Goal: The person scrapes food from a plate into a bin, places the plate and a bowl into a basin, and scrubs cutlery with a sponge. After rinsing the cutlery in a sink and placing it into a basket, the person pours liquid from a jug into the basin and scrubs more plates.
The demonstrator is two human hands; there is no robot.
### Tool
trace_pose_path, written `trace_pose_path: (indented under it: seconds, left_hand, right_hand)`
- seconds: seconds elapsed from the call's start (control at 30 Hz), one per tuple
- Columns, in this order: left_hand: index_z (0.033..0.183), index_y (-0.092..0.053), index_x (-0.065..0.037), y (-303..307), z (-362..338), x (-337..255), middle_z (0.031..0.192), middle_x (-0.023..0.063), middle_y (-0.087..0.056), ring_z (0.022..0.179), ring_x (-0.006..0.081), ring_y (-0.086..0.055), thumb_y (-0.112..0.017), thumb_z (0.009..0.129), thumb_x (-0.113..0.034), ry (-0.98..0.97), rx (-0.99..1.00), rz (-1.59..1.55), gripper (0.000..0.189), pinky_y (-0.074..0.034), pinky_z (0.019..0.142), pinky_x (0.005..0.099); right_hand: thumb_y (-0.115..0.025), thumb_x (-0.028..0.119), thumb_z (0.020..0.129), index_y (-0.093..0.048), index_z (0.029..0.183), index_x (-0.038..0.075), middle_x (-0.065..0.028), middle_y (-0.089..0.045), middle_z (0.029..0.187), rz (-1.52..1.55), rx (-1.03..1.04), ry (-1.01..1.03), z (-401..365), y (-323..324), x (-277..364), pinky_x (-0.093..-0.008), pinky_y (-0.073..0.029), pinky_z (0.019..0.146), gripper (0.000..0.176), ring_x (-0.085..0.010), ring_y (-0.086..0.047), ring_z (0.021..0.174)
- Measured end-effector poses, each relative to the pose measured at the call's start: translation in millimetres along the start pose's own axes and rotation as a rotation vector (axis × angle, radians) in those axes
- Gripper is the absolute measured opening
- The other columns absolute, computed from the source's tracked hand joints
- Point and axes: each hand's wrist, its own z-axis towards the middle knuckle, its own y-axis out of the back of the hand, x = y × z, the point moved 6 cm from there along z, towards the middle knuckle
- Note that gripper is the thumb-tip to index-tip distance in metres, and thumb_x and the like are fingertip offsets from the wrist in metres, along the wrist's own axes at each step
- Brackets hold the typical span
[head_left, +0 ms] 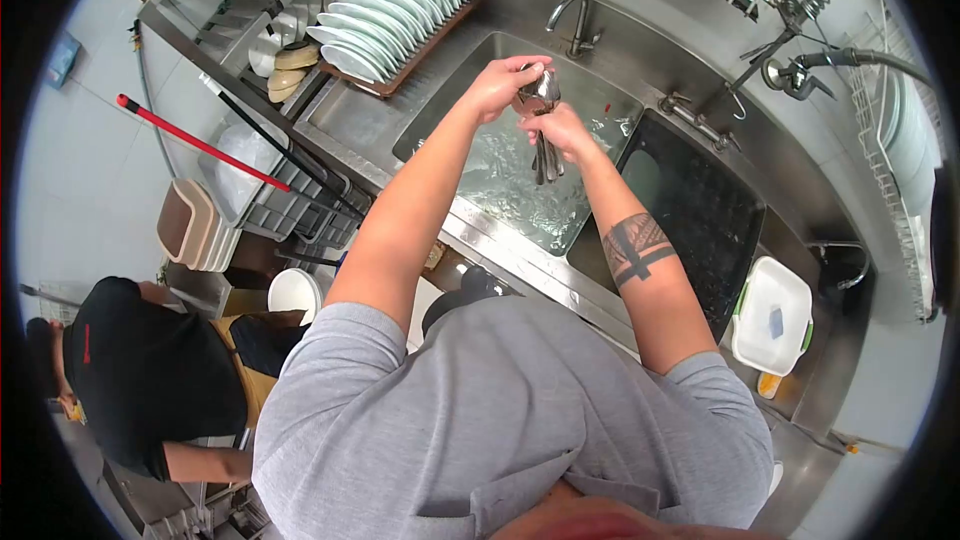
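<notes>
A bunch of metal spoons (541, 90) is between my two hands above the left sink basin (440, 110), bowls towards the tap and handles pointing back towards me. My right hand (560, 130) is closed round the handles. At the bowl end, my left hand (500, 88) has its fingers curled against the spoons. Water (500, 185) fills the basin below, with ripples and a small red bit floating in it. Exactly how many spoons there are is hidden by my fingers.
A tap (575, 25) stands behind the basin. White plates (400, 15) line a rack at the left. To the right are a dark second basin (690, 210) and a white tub (773, 315). A person in black (150, 370) works at my left, near a red-handled pole (200, 140).
</notes>
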Motion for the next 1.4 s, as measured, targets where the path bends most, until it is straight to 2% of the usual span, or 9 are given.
trace_pose_path:
  seconds: [0.37,0.47,0.53,0.67,0.73,0.83,0.97,1.13,1.4]
  left_hand:
    - [0.138,-0.058,-0.006,-28.2,-53.4,38.2,0.122,0.0038,-0.066,0.086,0.0134,-0.055,-0.026,0.100,-0.075,-0.028,0.075,-0.172,0.085,-0.048,0.082,0.0342]
    - [0.128,-0.062,-0.012,-40.1,-78.5,65.0,0.116,-0.0050,-0.065,0.107,0.0100,-0.060,-0.067,0.100,-0.041,0.085,0.001,0.022,0.041,-0.049,0.095,0.0329]
    - [0.122,-0.063,-0.009,-48.9,-82.0,48.2,0.107,-0.0011,-0.067,0.092,0.0117,-0.065,-0.078,0.091,-0.025,0.009,-0.093,0.174,0.038,-0.053,0.083,0.0300]
    - [0.116,-0.065,-0.005,-48.1,-69.8,20.0,0.094,0.0037,-0.068,0.075,0.0132,-0.065,-0.081,0.083,-0.013,0.026,-0.070,0.042,0.037,-0.053,0.069,0.0280]
    - [0.109,-0.066,-0.004,-33.0,-59.8,9.7,0.086,0.0068,-0.068,0.069,0.0144,-0.065,-0.079,0.078,-0.012,-0.005,-0.095,0.542,0.035,-0.053,0.064,0.0304]
    - [0.108,-0.068,-0.003,-19.7,-59.5,-6.3,0.097,0.0118,-0.074,0.089,0.0230,-0.072,-0.079,0.075,-0.020,-0.189,-0.182,0.770,0.039,-0.055,0.080,0.0392]
    - [0.090,-0.066,-0.002,53.1,-54.2,17.1,0.083,0.0141,-0.069,0.079,0.0252,-0.067,-0.073,0.073,-0.023,-0.192,-0.139,0.969,0.028,-0.054,0.075,0.0407]
    - [0.121,-0.049,0.000,157.2,-86.4,14.5,0.108,0.0129,-0.063,0.092,0.0240,-0.061,-0.087,0.076,-0.054,-0.097,0.000,0.684,0.080,-0.051,0.082,0.0401]
    - [0.090,-0.066,-0.002,389.2,-178.3,110.0,0.091,0.0189,-0.067,0.090,0.0409,-0.065,-0.061,0.095,-0.031,-0.067,-0.407,1.261,0.030,-0.053,0.083,0.0526]
  right_hand:
    - [-0.078,0.012,0.090,-0.071,0.091,-0.001,-0.0057,-0.067,0.076,0.313,0.013,0.170,-36.5,5.4,17.3,-0.0286,-0.052,0.062,0.014,-0.0145,-0.063,0.067]
    - [-0.078,0.013,0.090,-0.069,0.086,0.002,-0.0046,-0.065,0.074,0.491,-0.045,0.217,-19.0,6.1,29.8,-0.0291,-0.050,0.059,0.014,-0.0141,-0.061,0.064]
    - [-0.079,0.013,0.089,-0.066,0.081,0.004,-0.0037,-0.062,0.072,0.621,-0.085,0.137,-13.1,8.5,43.1,-0.0304,-0.050,0.057,0.018,-0.0143,-0.060,0.063]
    - [-0.081,0.015,0.088,-0.062,0.088,0.005,-0.0051,-0.063,0.073,0.604,-0.103,0.190,-12.8,0.6,80.9,-0.0322,-0.052,0.056,0.021,-0.0163,-0.062,0.061]
    - [-0.082,0.015,0.087,-0.063,0.097,0.004,-0.0071,-0.066,0.078,0.591,-0.110,0.211,-10.8,-2.6,89.6,-0.0331,-0.054,0.058,0.024,-0.0168,-0.065,0.065]
    - [-0.082,0.019,0.087,-0.065,0.112,0.002,-0.0103,-0.071,0.093,0.599,-0.111,0.254,-4.8,-32.9,96.6,-0.0353,-0.056,0.064,0.035,-0.0190,-0.068,0.075]
    - [-0.082,0.025,0.089,-0.065,0.100,0.007,-0.0071,-0.066,0.079,0.521,-0.004,0.032,42.6,-69.0,75.4,-0.0343,-0.052,0.057,0.027,-0.0179,-0.064,0.066]
    - [-0.081,0.015,0.087,-0.057,0.083,0.013,0.0015,-0.050,0.060,0.514,-0.141,0.123,106.1,-144.8,140.4,-0.0311,-0.048,0.049,0.024,-0.0131,-0.051,0.049]
    - [-0.076,0.016,0.088,-0.059,0.074,0.012,0.0032,-0.038,0.056,0.378,0.169,0.609,211.1,-309.6,437.2,-0.0335,-0.044,0.055,0.022,-0.0132,-0.044,0.051]
